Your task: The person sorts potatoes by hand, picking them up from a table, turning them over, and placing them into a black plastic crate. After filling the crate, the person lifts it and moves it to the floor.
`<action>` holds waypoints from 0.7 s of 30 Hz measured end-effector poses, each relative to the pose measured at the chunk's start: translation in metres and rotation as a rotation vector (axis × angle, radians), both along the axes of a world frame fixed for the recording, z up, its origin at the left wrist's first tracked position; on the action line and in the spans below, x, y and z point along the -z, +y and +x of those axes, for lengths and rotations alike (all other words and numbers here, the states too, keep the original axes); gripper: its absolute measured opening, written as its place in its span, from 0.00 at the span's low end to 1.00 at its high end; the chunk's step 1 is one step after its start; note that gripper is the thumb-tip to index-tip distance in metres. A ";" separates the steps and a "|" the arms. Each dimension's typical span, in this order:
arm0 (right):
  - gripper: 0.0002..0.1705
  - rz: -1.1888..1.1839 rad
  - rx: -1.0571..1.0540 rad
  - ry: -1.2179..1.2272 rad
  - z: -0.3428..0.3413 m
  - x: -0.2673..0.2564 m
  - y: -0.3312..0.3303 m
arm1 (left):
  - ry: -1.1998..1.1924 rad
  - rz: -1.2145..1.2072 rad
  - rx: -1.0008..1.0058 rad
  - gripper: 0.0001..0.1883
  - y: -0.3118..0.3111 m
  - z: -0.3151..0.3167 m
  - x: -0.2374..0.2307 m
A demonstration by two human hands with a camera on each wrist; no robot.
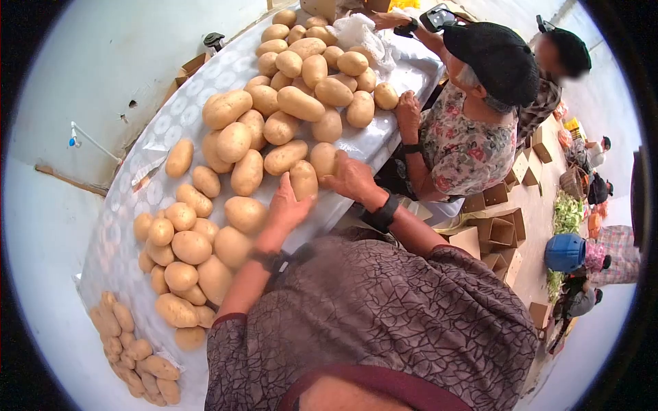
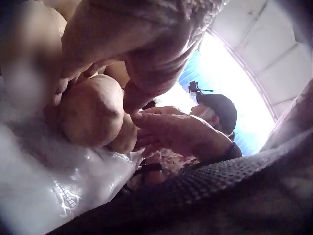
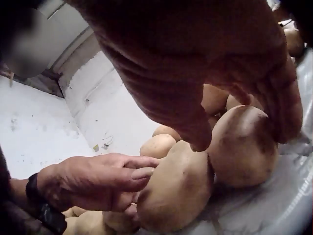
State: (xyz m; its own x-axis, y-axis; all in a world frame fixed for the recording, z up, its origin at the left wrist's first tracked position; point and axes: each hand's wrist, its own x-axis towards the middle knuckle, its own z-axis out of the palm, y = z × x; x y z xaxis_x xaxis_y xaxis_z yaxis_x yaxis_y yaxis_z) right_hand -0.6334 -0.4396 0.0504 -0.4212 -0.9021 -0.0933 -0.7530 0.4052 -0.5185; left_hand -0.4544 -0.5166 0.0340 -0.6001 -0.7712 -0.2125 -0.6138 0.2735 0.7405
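Observation:
On the covered table, my left hand [image 1: 291, 202] grips a smooth tan potato [image 1: 303, 179], thumb on its near side. The left wrist view shows that potato [image 2: 93, 110] between the thumb and fingers of the left hand [image 2: 142, 44]. Just to the right, my right hand [image 1: 353, 179] holds another potato [image 1: 323, 160], its fingers bent over the far side. From the right wrist, this potato [image 3: 244, 147] sits under the right hand [image 3: 205, 73], right beside the left hand's potato [image 3: 178, 188]. Both hands are close together at the table's near edge.
Many loose potatoes [image 1: 298, 103] spread across the patterned table cover [image 1: 154, 178]. Smaller potatoes [image 1: 130, 353] lie in a separate group at the lower left. A person in a black cap [image 1: 490, 61] stands at the table's right side, with cardboard boxes [image 1: 497, 229] on the floor behind.

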 end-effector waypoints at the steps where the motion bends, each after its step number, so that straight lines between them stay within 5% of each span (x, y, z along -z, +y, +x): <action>1: 0.36 0.014 0.008 -0.025 -0.001 -0.001 -0.002 | -0.004 -0.002 0.001 0.46 -0.001 -0.003 0.002; 15: 0.48 0.078 0.108 -0.174 -0.012 0.008 -0.018 | 0.061 0.056 -0.068 0.41 -0.010 -0.003 0.011; 21: 0.54 0.061 0.035 0.011 0.005 0.010 -0.019 | 0.025 -0.037 -0.028 0.42 -0.008 0.000 0.013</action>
